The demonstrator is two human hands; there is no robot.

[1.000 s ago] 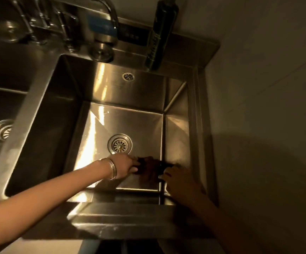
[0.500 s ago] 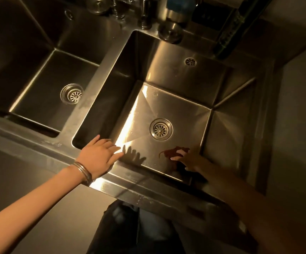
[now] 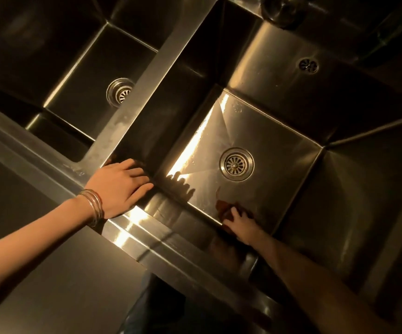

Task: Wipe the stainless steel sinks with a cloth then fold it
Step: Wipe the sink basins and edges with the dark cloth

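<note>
Stainless steel fills the view, dim and amber-lit: the right sink [image 3: 274,141] takes up the most room, its floor catching a bright streak of light, and the left sink [image 3: 94,75] lies in deeper shadow beside it. A raised divider [image 3: 147,85] runs between the two basins and meets the front ledge [image 3: 161,239] nearest the person. The hands are well apart. The left hand [image 3: 123,186] lies flat, fingers straight, on the ledge at the right sink's near left corner, fingertips reaching over the edge and holding nothing. The right hand [image 3: 243,226] is down inside the right sink at its near edge, fingers curled over the cloth [image 3: 226,208]. That cloth is a small, dark reddish, bunched piece pressed against the basin floor, near the right drain [image 3: 236,164] but not touching it. The left drain [image 3: 120,92] shows partly behind the divider. Thin metal bangles [image 3: 94,206] circle the left wrist, and a small round overflow [image 3: 308,65] sits high on the right sink's back wall.
</note>
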